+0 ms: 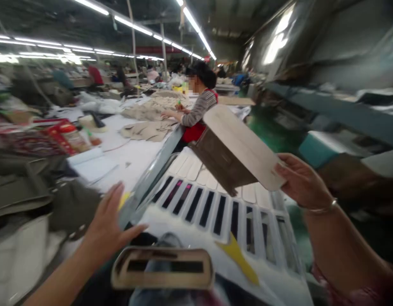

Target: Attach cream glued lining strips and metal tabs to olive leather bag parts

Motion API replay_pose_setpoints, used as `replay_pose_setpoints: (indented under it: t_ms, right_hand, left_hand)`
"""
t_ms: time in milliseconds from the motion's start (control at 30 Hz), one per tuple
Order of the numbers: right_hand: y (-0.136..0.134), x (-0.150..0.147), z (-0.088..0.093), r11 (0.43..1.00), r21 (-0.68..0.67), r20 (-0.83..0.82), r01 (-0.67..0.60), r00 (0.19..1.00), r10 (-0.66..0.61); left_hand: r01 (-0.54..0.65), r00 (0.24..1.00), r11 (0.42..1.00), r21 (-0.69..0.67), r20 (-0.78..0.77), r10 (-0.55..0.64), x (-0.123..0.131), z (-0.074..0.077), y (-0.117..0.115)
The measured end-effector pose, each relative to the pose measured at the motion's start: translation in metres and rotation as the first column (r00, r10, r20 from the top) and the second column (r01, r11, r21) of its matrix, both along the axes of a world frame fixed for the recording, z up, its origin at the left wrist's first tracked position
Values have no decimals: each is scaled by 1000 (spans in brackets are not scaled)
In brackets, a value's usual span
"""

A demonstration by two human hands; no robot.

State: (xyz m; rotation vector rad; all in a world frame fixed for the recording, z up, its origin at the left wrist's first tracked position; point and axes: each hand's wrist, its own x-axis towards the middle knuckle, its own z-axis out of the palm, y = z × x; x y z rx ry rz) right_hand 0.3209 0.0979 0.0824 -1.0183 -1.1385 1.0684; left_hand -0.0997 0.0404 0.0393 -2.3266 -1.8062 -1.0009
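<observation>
My right hand (303, 182) grips the corner of a bent panel (237, 146) of beige and dark brown material, likely leather or fabric, raised above the bench. My left hand (109, 227) is open, its fingers spread, close to a long grey metal-edged strip (148, 182); I cannot tell whether they touch it. Under the panel lies a white slotted template (212, 212) with dark openings. A beige frame with a rectangular cut-out (161, 267) sits nearest to me, below my left hand. A yellow scrap (237, 259) lies on the white surface.
A seated co-worker (198, 110) in a striped sleeve and red apron handles piles of beige cut pieces (148, 129) on a long white table (132, 157). Dark folded material (24, 191) lies at left, and red packaging (64, 136) beyond it. A grey machine (327, 63) stands at right.
</observation>
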Motion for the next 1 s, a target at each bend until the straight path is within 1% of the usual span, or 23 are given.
replay_pose_setpoints:
  t_ms: [33,67,100,133,167,200,267,333,367,400,467,500,533,567,600,633,667,700,733,767,867,933,1000]
  right_hand:
    - [-15,-33,4,994,-15,40,-108,993,109]
    - [-30,-65,5,977,-39,66,-210,975,212]
    - [-45,-93,3,952,-62,78,-300,949,305]
    - [-59,-117,-1,935,-68,89,-349,931,354]
    - [-71,-137,-7,932,-55,112,-359,925,363]
    - [-81,-152,-15,942,-28,159,-336,928,336]
    - [-94,-171,-30,971,31,316,-237,924,215]
    - [-98,-177,-41,989,17,448,-149,885,126]
    - [-98,-177,-45,990,-39,452,-135,881,138]
    - [-98,-176,-48,982,-112,407,-150,895,183]
    - [-99,-175,-51,944,-222,244,-245,923,297]
    - [-100,-174,-52,928,-229,198,-295,919,341]
    - [-103,-175,-53,922,-205,221,-327,903,370]
    - [-105,-176,-54,926,-162,323,-340,869,376]
    - [-108,-179,-56,933,-112,478,-341,805,351]
    - [-111,-181,-59,936,-64,644,-346,702,303]
    - [-114,-185,-62,935,-23,782,-354,576,238]
    - [-116,-189,-66,936,14,873,-353,460,161]
    - [-117,-192,-70,940,54,923,-338,376,82]
    - [-118,-195,-76,945,101,944,-310,330,7]
    - [-115,-199,-91,954,213,944,-209,295,-147]
    - [-111,-199,-98,953,240,943,-185,278,-184]
    - [-108,-200,-99,946,260,943,-194,262,-206]
  left_hand:
    - [27,999,999,20,44,-28,-8,5,-5]
    - [57,992,998,1,117,-56,-15,9,-6]
    - [112,969,992,-59,228,-96,-20,12,-6]
    - [163,925,979,-120,363,-109,-25,14,-5]
    - [194,884,968,-159,457,-102,-29,15,-5]
    - [215,848,962,-169,521,-98,-34,17,-7]
    - [212,837,971,-114,533,-121,-41,20,-17]
    - [210,868,977,-15,463,-180,-43,22,-33]
    - [208,881,978,16,431,-195,-43,23,-40]
    - [203,890,979,29,412,-197,-42,22,-47]
    - [184,899,983,10,402,-172,-37,20,-56]
    - [170,903,985,-9,402,-152,-35,18,-59]
    - [162,907,986,-28,399,-138,-33,16,-59]
    - [161,908,986,-37,396,-133,-32,13,-59]
    - [166,907,985,-38,399,-138,-32,10,-59]
    - [176,901,984,-34,408,-147,-31,8,-57]
    - [192,893,981,-31,419,-161,-31,5,-56]
    - [212,888,977,-36,425,-178,-31,2,-56]
    - [232,887,971,-50,421,-190,-30,0,-55]
    - [247,891,966,-72,408,-198,-29,-2,-55]
    - [267,920,953,-142,333,-208,-25,-5,-56]
    - [271,932,949,-162,291,-217,-24,-3,-56]
    - [267,941,950,-164,255,-221,-25,5,-53]
